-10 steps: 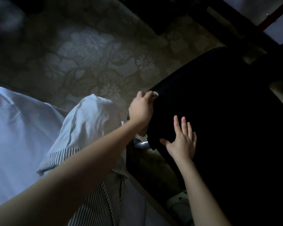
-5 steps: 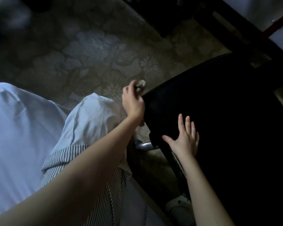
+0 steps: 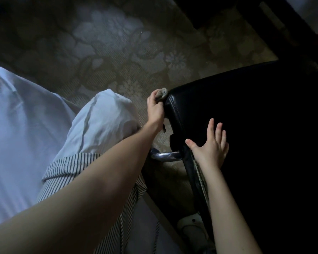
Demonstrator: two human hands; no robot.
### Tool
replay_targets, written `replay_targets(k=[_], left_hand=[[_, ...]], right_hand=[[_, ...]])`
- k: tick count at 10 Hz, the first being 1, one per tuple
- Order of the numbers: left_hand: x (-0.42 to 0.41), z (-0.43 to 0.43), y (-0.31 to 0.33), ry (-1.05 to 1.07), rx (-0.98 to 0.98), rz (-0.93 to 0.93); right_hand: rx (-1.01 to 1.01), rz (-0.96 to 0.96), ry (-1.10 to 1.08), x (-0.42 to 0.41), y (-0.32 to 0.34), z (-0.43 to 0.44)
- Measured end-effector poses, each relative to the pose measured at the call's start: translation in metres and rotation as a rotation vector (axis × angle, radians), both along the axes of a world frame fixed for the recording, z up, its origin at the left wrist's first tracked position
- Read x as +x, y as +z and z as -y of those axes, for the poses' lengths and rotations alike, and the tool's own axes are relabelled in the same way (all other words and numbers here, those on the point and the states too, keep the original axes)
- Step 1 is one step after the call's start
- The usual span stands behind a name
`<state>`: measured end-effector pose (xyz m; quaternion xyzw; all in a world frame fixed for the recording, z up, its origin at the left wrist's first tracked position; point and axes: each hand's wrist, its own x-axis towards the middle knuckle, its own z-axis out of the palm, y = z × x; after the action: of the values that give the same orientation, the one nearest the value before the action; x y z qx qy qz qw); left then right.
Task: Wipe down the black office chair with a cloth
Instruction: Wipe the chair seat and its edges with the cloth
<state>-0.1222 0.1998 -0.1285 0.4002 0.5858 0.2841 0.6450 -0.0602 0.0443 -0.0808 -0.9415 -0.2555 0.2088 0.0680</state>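
Held a small grey cloth (image 3: 162,94) bunched up in the left hand (image 3: 155,111), fingers curled shut around it, right at the far corner of the black office chair (image 3: 246,116). Pressed the cloth against the shiny rounded edge of the chair there. Laid the right hand (image 3: 212,149) flat and wide open on top of the chair, near its closer edge, fingers spread, holding nothing. Looked like a way to stop the chair from moving, though only a guess. Judged the cloth soft and light, easy to squash into a ball and push along an edge. Best gripped in a tight wad, to stop loose ends dragging. Judged the chair big and heavy, with a smooth, leathery, maybe slippery skin over squashy padding. Likely to roll or turn if shoved, so best steadied with a flat palm on top or a grip on the edge. Saw a shiny metal bar (image 3: 165,155) poking out from under the chair's side, just below the left wrist. Saw a flowery carpet (image 3: 117,43) on the floor beyond the chair. Found no brand, label or writing to read anywhere. Too dark on most of the chair to tell more.
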Motion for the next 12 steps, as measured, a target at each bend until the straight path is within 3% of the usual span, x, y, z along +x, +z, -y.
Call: replay_targets(k=[4,7,9,11,12], left_hand=[[-0.002,0.038,-0.004,-0.064,0.097,0.023],[-0.021,0.095,0.005,-0.282,0.263,-0.037],[-0.03,0.127,0.011,-0.337,0.296,-0.085],[-0.023,0.08,0.034,-0.074,0.338,-0.199],[-0.017,0.057,0.031,-0.121,0.38,-0.243]], right_hand=[[0.01,0.002,-0.057,0.006,0.001,-0.017],[-0.019,-0.062,-0.086,0.012,0.01,-0.033],[0.099,-0.095,-0.107,0.01,0.024,-0.016],[-0.066,-0.068,-0.053,-0.011,0.033,0.032],[-0.192,-0.026,-0.028,-0.026,0.029,0.05]])
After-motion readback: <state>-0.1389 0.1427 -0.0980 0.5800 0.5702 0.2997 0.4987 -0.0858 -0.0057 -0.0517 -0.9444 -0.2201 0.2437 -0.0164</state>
